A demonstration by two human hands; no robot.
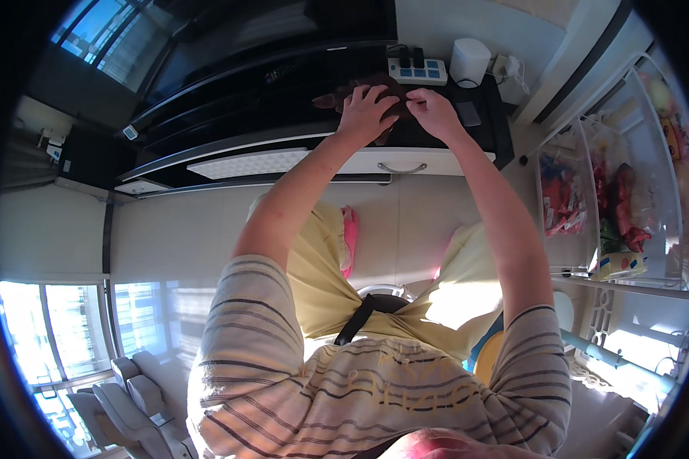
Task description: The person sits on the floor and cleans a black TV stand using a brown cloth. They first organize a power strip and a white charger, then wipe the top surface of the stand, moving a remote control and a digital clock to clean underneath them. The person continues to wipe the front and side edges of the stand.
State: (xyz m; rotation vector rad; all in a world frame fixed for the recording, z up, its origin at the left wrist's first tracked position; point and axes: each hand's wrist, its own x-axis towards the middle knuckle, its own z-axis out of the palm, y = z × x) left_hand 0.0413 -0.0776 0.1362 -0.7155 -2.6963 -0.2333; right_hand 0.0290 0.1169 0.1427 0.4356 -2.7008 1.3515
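Both my arms reach forward over the glossy black top of a low cabinet (287, 115). My left hand (366, 111) lies palm down with its fingers spread on a dark brown, cloth-like thing (396, 88), whose kind I cannot make out against the black. Just right of it, my right hand (434, 113) is closed, thumb and fingers pinched together at that thing's right side. What sits between those fingertips is hidden. A flat dark grey rectangular object (467, 114) lies close to the right wrist.
Behind the hands are a white power strip (417, 71) with black plugs and a white rounded device (470, 60). A remote control (283, 72) lies farther left. White drawer fronts (406, 164) face me. At right stands a white wire rack (601, 191) with bagged packages.
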